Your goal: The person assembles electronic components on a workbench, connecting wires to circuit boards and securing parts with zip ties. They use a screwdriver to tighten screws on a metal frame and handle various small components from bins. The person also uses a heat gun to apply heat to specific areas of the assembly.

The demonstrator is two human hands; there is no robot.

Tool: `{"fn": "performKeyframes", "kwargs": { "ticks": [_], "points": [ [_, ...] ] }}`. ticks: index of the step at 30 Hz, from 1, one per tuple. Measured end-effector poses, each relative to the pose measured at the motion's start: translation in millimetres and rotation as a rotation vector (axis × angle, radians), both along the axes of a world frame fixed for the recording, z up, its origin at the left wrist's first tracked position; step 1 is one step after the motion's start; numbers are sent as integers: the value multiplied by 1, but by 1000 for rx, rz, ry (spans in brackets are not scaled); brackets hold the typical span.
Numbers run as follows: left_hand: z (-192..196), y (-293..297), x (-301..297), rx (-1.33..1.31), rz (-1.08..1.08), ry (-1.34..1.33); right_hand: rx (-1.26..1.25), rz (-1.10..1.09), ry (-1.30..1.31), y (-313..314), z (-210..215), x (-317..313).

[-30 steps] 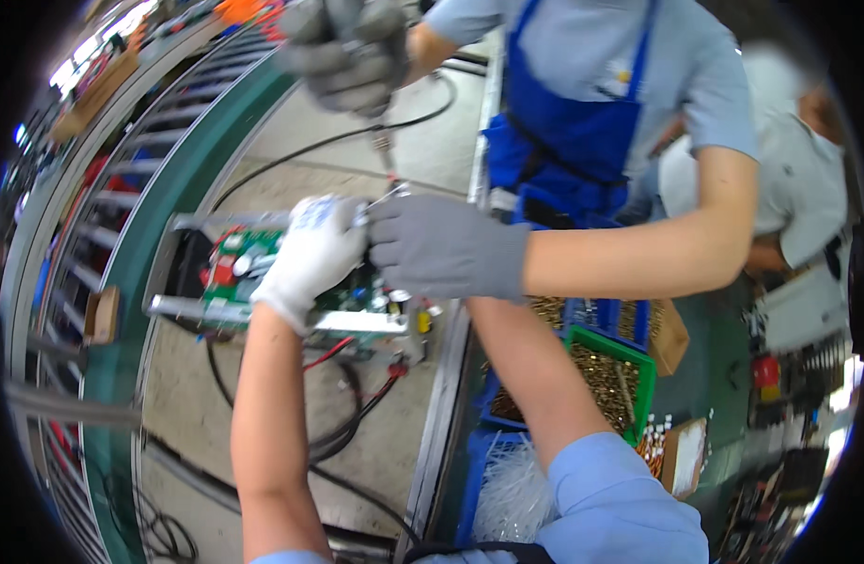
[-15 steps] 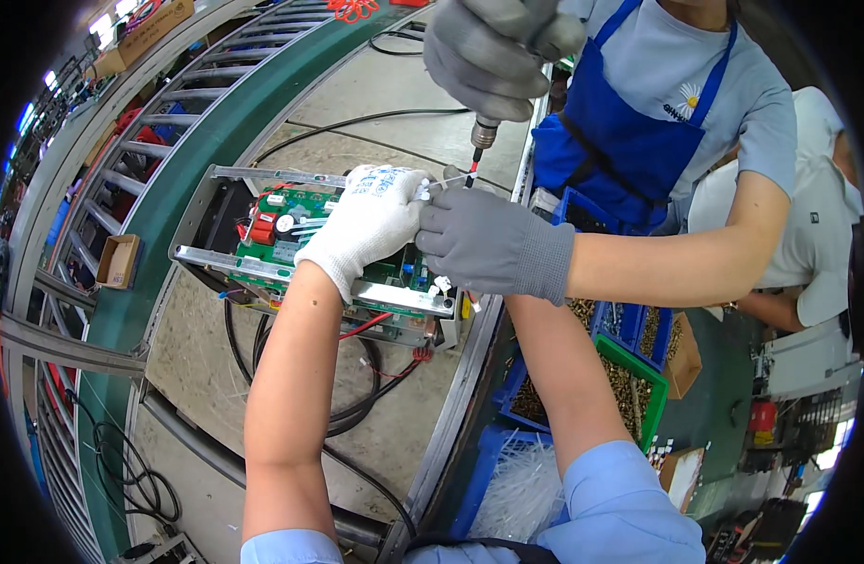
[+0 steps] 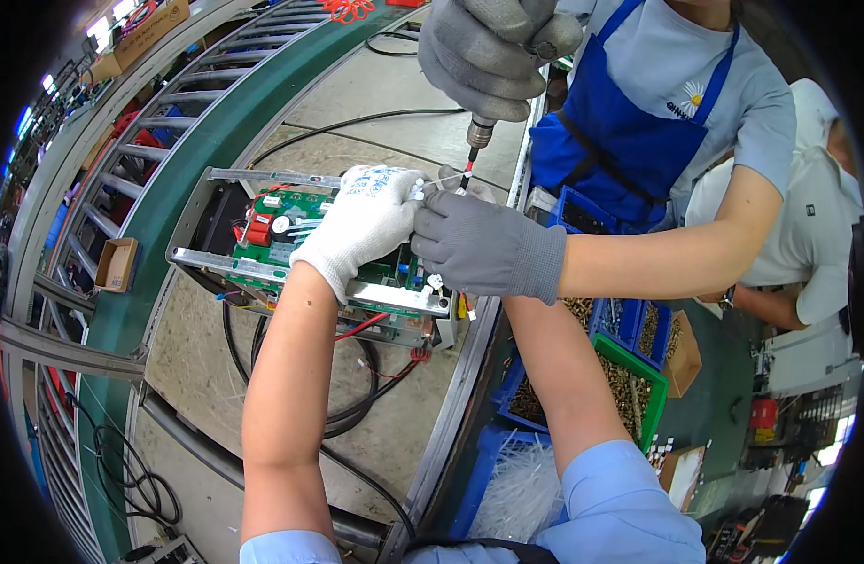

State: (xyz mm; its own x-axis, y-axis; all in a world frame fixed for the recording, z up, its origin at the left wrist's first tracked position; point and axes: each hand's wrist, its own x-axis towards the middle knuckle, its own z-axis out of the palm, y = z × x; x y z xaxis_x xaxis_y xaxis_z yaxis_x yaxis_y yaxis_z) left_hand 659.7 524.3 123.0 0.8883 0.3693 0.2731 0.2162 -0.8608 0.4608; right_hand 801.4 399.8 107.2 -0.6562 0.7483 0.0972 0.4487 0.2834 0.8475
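My left hand (image 3: 364, 214), in a white glove, reaches over an open metal chassis (image 3: 394, 297) with a green circuit board (image 3: 305, 203) inside. Its fingers are closed at the far right of the board, on a thin white strip that looks like a cable tie (image 3: 441, 179). A co-worker's grey-gloved hand (image 3: 483, 242) lies across my right hand; only a pale bit of glove (image 3: 481, 190) shows beyond it, and my right fingers are hidden. The co-worker's other grey glove (image 3: 488, 56) grips a power screwdriver (image 3: 479, 133), its bit pointing down beside the strip.
A blue bin (image 3: 479, 479) of clear white strips stands at my right. Beyond it are a green bin (image 3: 653, 404) and blue bins of small brass-coloured parts. Black cables (image 3: 361, 414) loop below the chassis. A roller conveyor (image 3: 150, 150) curves along the left.
The hands, the chassis and the screwdriver have shifted very slightly left in view. Grips look the same.
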Motion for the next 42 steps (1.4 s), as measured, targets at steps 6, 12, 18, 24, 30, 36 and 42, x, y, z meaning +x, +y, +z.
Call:
{"fn": "performKeyframes", "kwargs": {
  "ticks": [6,12,18,24,30,36,42],
  "points": [
    [1,-2,1,-3,6,8,226,114,-472,3,0,7],
    [1,0,0,4,-14,35,-191,53,283,-3,14,-6],
    [0,-6,-2,40,19,-67,-247,23,356,-6,22,-12],
    [-3,-5,0,59,6,-96,-201,5,340,-5,9,-2],
    [1,-2,0,29,1,46,-262,0,386,-8,27,-14],
    [-3,-4,-1,42,-4,-64,-297,11,359,-9,30,-15],
    [-4,0,0,68,-10,-66,-171,-26,-40,-4,26,-7]
  ]
}}
